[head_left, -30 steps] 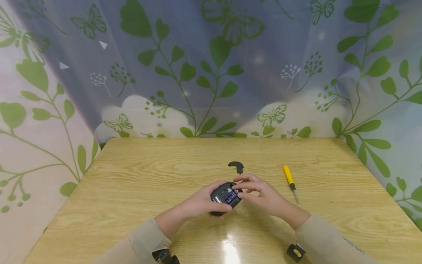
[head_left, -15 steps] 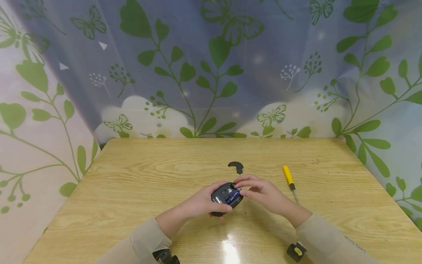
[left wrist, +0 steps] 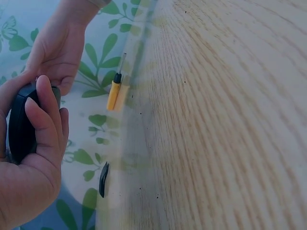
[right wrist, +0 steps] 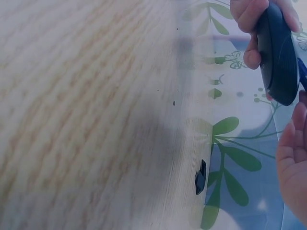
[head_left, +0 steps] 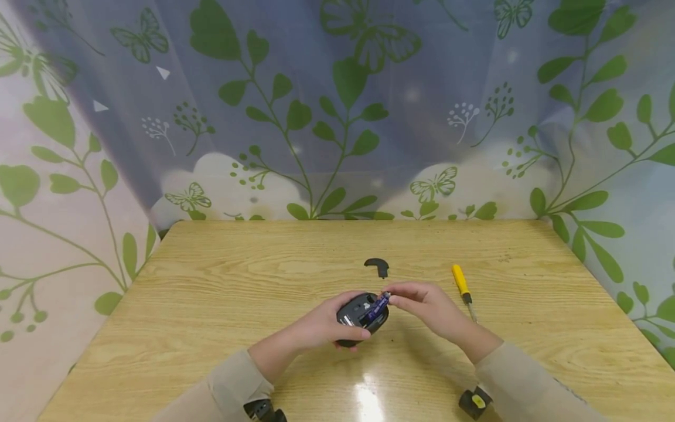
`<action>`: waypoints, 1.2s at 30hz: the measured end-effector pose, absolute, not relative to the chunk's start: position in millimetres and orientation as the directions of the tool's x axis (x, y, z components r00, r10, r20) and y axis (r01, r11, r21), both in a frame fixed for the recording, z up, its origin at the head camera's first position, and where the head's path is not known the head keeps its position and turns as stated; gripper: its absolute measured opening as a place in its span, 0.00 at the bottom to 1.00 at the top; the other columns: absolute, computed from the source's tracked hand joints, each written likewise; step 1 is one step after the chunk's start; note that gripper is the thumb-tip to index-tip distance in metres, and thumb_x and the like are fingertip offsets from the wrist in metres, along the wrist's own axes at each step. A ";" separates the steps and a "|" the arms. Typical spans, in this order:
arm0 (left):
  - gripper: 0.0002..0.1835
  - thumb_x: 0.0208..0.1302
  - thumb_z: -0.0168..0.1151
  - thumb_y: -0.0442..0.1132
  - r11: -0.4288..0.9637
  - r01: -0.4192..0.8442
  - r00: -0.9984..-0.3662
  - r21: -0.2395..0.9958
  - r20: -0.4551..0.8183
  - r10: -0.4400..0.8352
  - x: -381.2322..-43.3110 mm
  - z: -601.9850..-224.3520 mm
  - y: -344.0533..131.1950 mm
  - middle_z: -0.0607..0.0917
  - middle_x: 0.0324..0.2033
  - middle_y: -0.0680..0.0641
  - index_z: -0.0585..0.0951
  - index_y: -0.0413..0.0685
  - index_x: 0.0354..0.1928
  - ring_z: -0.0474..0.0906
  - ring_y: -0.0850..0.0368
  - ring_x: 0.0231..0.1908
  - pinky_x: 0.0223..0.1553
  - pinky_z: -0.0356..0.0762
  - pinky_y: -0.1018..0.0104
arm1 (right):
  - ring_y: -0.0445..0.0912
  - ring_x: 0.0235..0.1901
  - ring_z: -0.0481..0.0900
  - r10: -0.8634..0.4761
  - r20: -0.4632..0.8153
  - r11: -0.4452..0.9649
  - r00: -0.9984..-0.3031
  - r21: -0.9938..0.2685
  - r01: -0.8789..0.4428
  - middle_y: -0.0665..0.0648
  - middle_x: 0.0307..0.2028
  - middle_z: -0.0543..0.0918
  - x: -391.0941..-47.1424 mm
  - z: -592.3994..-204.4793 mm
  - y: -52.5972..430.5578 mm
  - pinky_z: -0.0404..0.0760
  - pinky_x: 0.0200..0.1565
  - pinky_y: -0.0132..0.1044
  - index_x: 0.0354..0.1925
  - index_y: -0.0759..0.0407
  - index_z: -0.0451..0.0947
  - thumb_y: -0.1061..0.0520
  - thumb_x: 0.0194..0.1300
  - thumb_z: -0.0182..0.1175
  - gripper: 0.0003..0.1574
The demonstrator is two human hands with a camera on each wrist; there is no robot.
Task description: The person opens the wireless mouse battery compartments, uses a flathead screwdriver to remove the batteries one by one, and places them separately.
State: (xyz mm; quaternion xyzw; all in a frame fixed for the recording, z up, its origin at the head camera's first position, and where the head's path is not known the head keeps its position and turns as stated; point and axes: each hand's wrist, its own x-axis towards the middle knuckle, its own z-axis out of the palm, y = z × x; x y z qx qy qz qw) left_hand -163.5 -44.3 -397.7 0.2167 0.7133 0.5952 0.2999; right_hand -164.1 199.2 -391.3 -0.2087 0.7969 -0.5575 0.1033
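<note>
A black computer mouse (head_left: 350, 310) is held underside up in my left hand (head_left: 326, 319), with the thumb across its near side and the fingers wrapped beneath. My right hand (head_left: 429, 308) pinches the end of a purple battery (head_left: 378, 306) between thumb and fingertips. That battery slants up out of the mouse's open compartment, its far end lifted and its lower end still over the slot. In the right wrist view the mouse (right wrist: 278, 55) shows its curved top, with a bit of the battery (right wrist: 303, 72) at its right side.
On the wooden table (head_left: 237, 264), a black curved cover piece (head_left: 378, 266) lies just beyond the mouse. To the right lies a screwdriver (head_left: 462, 284) with a yellow handle, its tip toward my right forearm. A patterned curtain (head_left: 337, 117) hangs along the table's back edge.
The battery was lying flat in the compartment; its end is now raised and pinched by my right hand, which has shifted slightly right. My left hand and the mouse stay nearly still.
</note>
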 end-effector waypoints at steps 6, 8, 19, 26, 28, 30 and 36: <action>0.36 0.57 0.66 0.39 0.197 -0.040 -0.730 0.980 -0.163 0.663 -165.4 -396.3 -44.4 0.76 0.46 0.43 0.64 0.60 0.66 0.82 0.50 0.27 0.23 0.76 0.63 | 0.53 0.45 0.80 -0.416 0.066 0.274 -0.907 -0.942 -0.194 0.63 0.45 0.81 -166.4 -388.7 200.7 0.78 0.47 0.38 0.53 0.70 0.73 0.53 0.68 0.55 0.24; 0.36 0.57 0.67 0.38 0.198 -0.037 -0.733 0.980 -0.161 0.660 -166.1 -396.0 -44.3 0.76 0.46 0.43 0.64 0.60 0.66 0.82 0.50 0.27 0.23 0.76 0.64 | 0.53 0.42 0.81 -0.414 0.071 0.252 -0.908 -0.949 -0.189 0.63 0.42 0.82 -167.6 -387.7 201.8 0.79 0.45 0.36 0.54 0.72 0.72 0.54 0.68 0.54 0.24; 0.37 0.55 0.68 0.37 0.199 -0.023 -0.744 0.980 -0.150 0.651 -168.8 -395.8 -44.6 0.78 0.44 0.43 0.63 0.58 0.67 0.81 0.50 0.26 0.22 0.77 0.64 | 0.47 0.42 0.82 -0.317 0.046 0.217 -0.947 -0.969 -0.119 0.64 0.44 0.81 -172.1 -384.2 203.7 0.80 0.44 0.38 0.54 0.72 0.72 0.53 0.68 0.54 0.25; 0.39 0.54 0.68 0.36 0.194 -0.010 -0.757 0.981 -0.134 0.639 -167.3 -398.8 -46.8 0.78 0.43 0.43 0.63 0.55 0.67 0.81 0.50 0.26 0.22 0.77 0.64 | 0.47 0.38 0.82 -0.220 0.024 0.215 -0.975 -0.974 -0.072 0.65 0.44 0.81 -173.8 -384.7 203.7 0.81 0.42 0.37 0.54 0.74 0.71 0.53 0.67 0.56 0.27; 0.38 0.54 0.68 0.37 0.197 -0.018 -0.757 0.980 -0.142 0.638 -165.3 -399.5 -48.2 0.78 0.43 0.43 0.63 0.54 0.67 0.82 0.49 0.26 0.22 0.77 0.65 | 0.47 0.37 0.82 -0.212 0.008 0.218 -0.977 -0.974 -0.055 0.65 0.44 0.81 -173.3 -386.6 204.4 0.81 0.42 0.37 0.54 0.74 0.72 0.54 0.67 0.56 0.26; 0.39 0.54 0.68 0.37 0.197 -0.022 -0.756 0.980 -0.145 0.638 -163.6 -400.9 -49.3 0.78 0.43 0.43 0.63 0.54 0.67 0.82 0.49 0.25 0.21 0.76 0.65 | 0.47 0.37 0.82 -0.211 -0.005 0.220 -0.978 -0.975 -0.043 0.67 0.45 0.80 -172.6 -388.8 205.3 0.80 0.43 0.37 0.54 0.74 0.72 0.54 0.67 0.56 0.26; 0.39 0.55 0.68 0.36 0.187 -0.032 -0.758 0.982 -0.146 0.635 -162.4 -402.3 -49.0 0.78 0.44 0.43 0.62 0.54 0.68 0.81 0.49 0.25 0.20 0.75 0.67 | 0.47 0.38 0.81 -0.209 -0.002 0.234 -0.978 -0.971 -0.048 0.69 0.47 0.79 -173.0 -393.3 211.1 0.80 0.43 0.37 0.55 0.75 0.71 0.53 0.68 0.55 0.27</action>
